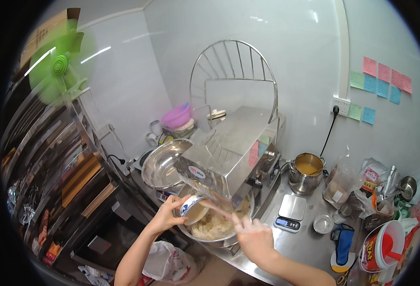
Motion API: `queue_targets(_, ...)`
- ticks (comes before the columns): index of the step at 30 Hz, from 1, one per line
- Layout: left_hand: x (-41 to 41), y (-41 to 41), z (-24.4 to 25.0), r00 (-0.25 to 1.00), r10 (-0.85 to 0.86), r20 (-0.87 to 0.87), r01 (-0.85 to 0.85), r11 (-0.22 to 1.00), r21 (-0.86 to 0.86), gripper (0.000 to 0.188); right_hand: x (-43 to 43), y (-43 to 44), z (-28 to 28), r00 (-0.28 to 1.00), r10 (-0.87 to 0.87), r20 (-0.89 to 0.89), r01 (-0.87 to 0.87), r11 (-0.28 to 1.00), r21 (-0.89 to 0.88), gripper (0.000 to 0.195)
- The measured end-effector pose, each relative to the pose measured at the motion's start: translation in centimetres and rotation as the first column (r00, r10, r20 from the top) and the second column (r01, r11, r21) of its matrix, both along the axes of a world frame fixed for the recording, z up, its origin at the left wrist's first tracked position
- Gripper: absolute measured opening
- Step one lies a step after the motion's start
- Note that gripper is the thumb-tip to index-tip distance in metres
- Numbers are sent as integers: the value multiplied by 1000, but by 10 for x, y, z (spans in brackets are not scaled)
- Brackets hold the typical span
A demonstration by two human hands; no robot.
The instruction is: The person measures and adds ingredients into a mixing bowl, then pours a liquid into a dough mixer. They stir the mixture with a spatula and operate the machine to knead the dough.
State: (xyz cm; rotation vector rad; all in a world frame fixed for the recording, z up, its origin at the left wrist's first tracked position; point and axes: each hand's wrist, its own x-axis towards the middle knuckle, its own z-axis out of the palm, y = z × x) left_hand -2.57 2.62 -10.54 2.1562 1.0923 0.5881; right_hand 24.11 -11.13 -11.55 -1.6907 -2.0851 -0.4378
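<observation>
My left hand point(169, 213) grips a blue-and-white bowl point(192, 210), tilted over the near rim of a steel mixing bowl point(227, 242). Pale liquid shows inside the small bowl. A pinkish spatula or spoon point(217, 208), blurred, has its handle in my right hand point(253, 236), and its head is at the small bowl's mouth. Shaggy pale dough point(211, 226) lies in the mixing bowl, which sits beneath the steel housing of a mixer point(210, 171). The far part of the mixing bowl is hidden under that housing.
A digital scale point(291, 211), a steel pot of yellowish liquid point(306, 177) and a glass jar point(323, 223) stand on the steel counter to the right. An empty steel basin point(165, 166) leans left of the mixer. Scissors point(342, 278) and a white bucket point(392, 246) are at the lower right.
</observation>
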Motion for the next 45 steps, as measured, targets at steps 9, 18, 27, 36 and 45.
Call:
queue_targets(9,-6,0,-7,982,-20,186,52,984,-168,77,22,12,-42,936,146,-321,-195,972,-128,41)
queue_targets(18,-4,7,-7,964,-99,246,171,942,-289,78,28,27,1,961,277,-4,-274,952,138,37)
queue_targets(27,14,-1,1,987,-120,108,136,978,-160,74,12,9,28,964,182,193,-181,983,-23,41)
queue_targets(36,19,-3,-7,998,-49,35,50,998,-24,74,8,13,9,969,155,190,-162,987,21,42)
queue_targets(45,11,-6,-10,992,6,129,3,998,-68,74,28,8,-46,980,20,-200,-56,983,-174,43)
